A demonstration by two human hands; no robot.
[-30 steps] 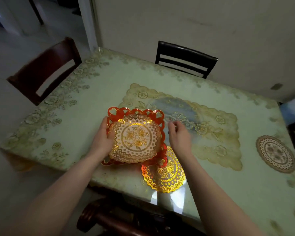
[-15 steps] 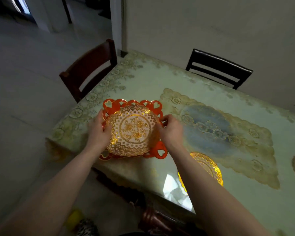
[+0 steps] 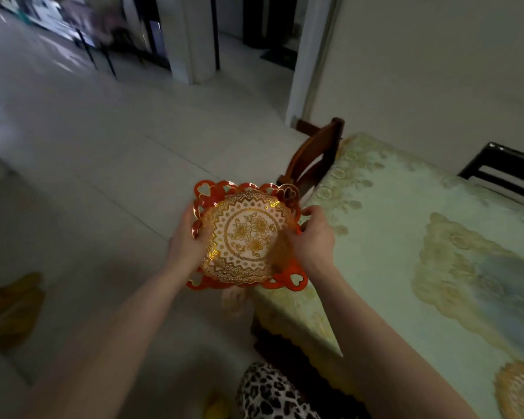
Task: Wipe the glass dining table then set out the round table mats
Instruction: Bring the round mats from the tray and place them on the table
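A red plastic basket [image 3: 285, 281] with heart cut-outs hangs in the air past the table's left end, over the floor. A round gold-patterned mat [image 3: 248, 237] lies on top inside it. My left hand [image 3: 186, 240] grips the basket's left rim and my right hand [image 3: 310, 237] grips its right rim. The glass dining table [image 3: 390, 237], laid over a floral cloth, fills the right side. Another round gold mat [image 3: 519, 390] lies on the table at the lower right edge of the view.
A dark wooden chair [image 3: 313, 158] stands at the table's far left end and a black chair [image 3: 502, 170] along the wall side. Pale tiled floor [image 3: 88, 176] spreads to the left, with a doorway behind. Leopard-print clothing [image 3: 273, 394] shows at the bottom.
Both hands have lifted the basket with the mat off the table and carried it left, beyond the table's end. The view has swung left toward the floor.
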